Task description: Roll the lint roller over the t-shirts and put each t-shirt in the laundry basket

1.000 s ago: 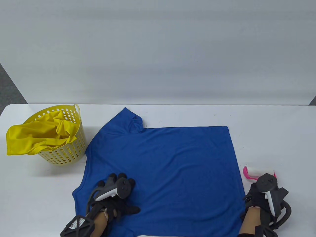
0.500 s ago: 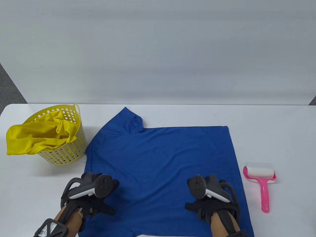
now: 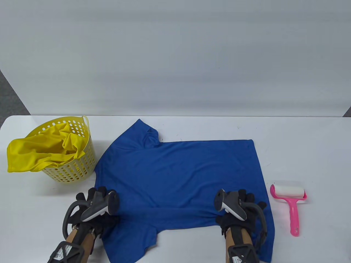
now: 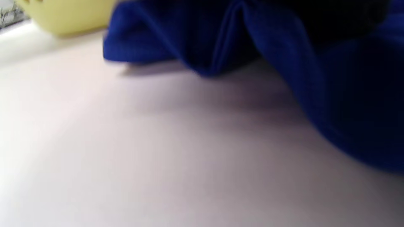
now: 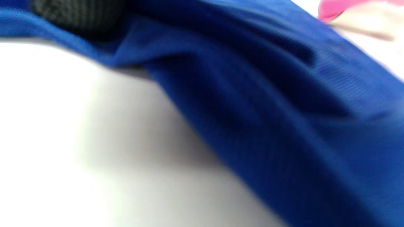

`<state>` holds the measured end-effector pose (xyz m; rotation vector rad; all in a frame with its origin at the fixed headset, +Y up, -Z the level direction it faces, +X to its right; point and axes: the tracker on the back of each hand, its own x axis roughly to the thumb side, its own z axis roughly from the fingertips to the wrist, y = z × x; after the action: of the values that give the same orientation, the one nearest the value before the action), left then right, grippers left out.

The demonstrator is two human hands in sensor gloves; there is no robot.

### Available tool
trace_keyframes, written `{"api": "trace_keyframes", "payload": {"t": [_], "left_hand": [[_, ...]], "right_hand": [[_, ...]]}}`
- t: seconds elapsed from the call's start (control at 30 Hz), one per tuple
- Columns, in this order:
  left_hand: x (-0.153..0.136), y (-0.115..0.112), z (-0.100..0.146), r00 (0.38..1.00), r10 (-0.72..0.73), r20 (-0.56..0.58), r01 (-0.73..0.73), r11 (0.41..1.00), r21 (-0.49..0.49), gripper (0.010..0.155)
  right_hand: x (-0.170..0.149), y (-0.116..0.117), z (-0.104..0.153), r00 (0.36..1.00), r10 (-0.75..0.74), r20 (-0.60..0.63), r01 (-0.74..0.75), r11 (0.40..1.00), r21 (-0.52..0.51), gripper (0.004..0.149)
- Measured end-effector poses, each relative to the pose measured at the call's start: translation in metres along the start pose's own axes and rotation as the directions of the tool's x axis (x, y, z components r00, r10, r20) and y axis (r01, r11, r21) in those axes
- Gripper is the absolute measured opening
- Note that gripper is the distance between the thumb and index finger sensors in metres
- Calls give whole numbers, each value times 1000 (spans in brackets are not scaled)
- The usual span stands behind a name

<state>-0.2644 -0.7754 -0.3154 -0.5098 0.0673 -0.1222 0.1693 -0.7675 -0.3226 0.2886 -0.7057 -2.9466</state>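
Note:
A blue t-shirt lies spread on the white table. My left hand grips its near left part and my right hand grips its near right part. Between them the cloth is raised into a fold off the table. Both wrist views show the blue t-shirt hanging above the tabletop. A dark gloved finger presses into the cloth. The pink lint roller lies to the right of the shirt, held by neither hand. The yellow laundry basket stands at the left.
A yellow t-shirt spills over the basket's left rim. The basket wall shows at the top left of the left wrist view, the pink roller at the top right of the right wrist view. The table ends close behind the shirt.
My right hand left the lint roller on the table and came over to the shirt. Both hands took hold of the near part and lifted it, pushing a fold away from me.

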Motion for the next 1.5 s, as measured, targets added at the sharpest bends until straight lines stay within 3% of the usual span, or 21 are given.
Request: {"api": "trace_keyframes", "payload": {"t": [0.1,0.17,0.27,0.33,0.4,0.5,0.53,0.63,0.67,0.73,0.83,0.87,0.93,1.0,1.07,1.13,1.2,1.23,1.33,1.43,1.5], "left_hand": [[-8,-1,-1,987,158,24,-159,982,97,68],[-9,0,1,988,145,45,-151,971,183,50],[-13,7,11,985,122,119,-145,967,209,44],[-25,15,21,930,298,217,-344,912,224,44],[-41,29,33,766,518,381,-607,778,163,45],[-63,47,50,320,741,591,-887,453,-89,47],[-66,49,52,183,774,606,-900,380,-213,47],[-71,54,61,-452,736,504,-724,27,-690,47],[-72,56,64,-480,730,488,-694,25,-720,49],[-75,53,62,-326,803,499,-790,59,-611,49],[-76,34,42,23,915,403,-943,153,-294,50],[-74,28,37,113,931,347,-952,201,-231,51],[-67,19,28,377,887,266,-918,397,-21,59],[-51,22,28,733,640,231,-681,697,228,66],[-32,26,36,934,289,208,-346,878,331,64],[-17,27,42,951,99,291,-211,899,383,64],[-5,23,39,902,133,411,-250,936,246,72],[2,17,33,861,171,479,-240,967,85,82],[13,-1,25,918,50,393,-50,999,-12,103],[23,-9,22,937,-55,345,45,998,38,103],[28,-3,25,945,-7,328,-31,993,110,80]], "right_hand": [[-1,1,-3,986,-157,61,162,981,-103,65],[2,-2,2,983,-112,142,157,917,-366,47],[-4,-14,11,961,-134,242,198,945,-261,45],[-25,-20,15,773,-539,333,603,788,-124,45],[-44,-22,17,473,-799,370,855,519,27,45],[-63,-24,28,-39,-951,306,843,133,522,47],[-64,-26,32,-163,-938,307,796,58,602,48],[-62,-43,46,-669,-720,187,511,-263,818,49],[-61,-46,48,-714,-687,135,453,-306,837,50],[-56,-42,45,-675,-728,118,501,-336,797,50],[-53,-15,23,-485,-870,93,759,-366,538,50],[-54,-8,19,-383,-918,105,849,-305,432,51],[-57,-8,15,-16,-979,206,980,25,196,56],[-54,-19,21,409,-844,347,910,404,-92,70],[-52,-29,32,628,-670,396,775,494,-394,67],[-46,-40,42,775,-451,442,632,557,-539,63],[-33,-40,44,842,-326,430,505,755,-418,65],[-23,-30,41,865,-346,364,438,874,-211,73],[-7,-8,28,895,-367,255,349,930,113,89],[-5,-2,15,969,-181,168,194,979,-65,85],[-8,0,8,979,-133,152,148,985,-93,68]]}}
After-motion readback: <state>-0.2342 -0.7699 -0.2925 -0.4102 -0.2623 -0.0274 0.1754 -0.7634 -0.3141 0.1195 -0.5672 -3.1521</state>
